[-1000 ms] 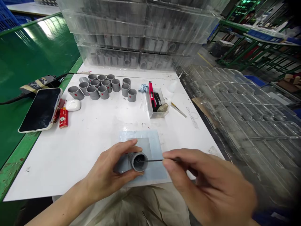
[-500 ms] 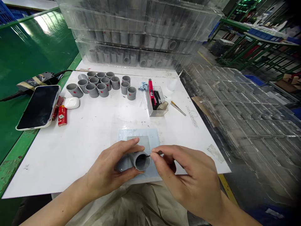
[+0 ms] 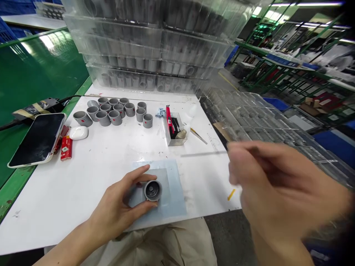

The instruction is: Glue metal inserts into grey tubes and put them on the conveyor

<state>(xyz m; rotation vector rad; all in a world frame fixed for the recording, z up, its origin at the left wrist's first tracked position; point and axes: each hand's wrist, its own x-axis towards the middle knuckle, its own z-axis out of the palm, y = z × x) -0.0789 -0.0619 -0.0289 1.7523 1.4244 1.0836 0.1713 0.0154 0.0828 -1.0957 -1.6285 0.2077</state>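
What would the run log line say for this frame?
left hand: grips grey pipe coupling over pale blue mat | right hand: blurred, pinching thin rod

Your right hand (image 3: 280, 184) has room over the white worktop (image 3: 205, 177), right of the pale blue mat (image 3: 177, 207); farther up, the clear plastic box (image 3: 173, 142) and grey pipe fittings (image 3: 115, 118) stand in the way.

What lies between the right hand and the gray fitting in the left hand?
The head view shows a pale blue sheet, white tabletop and a small yellow piece.
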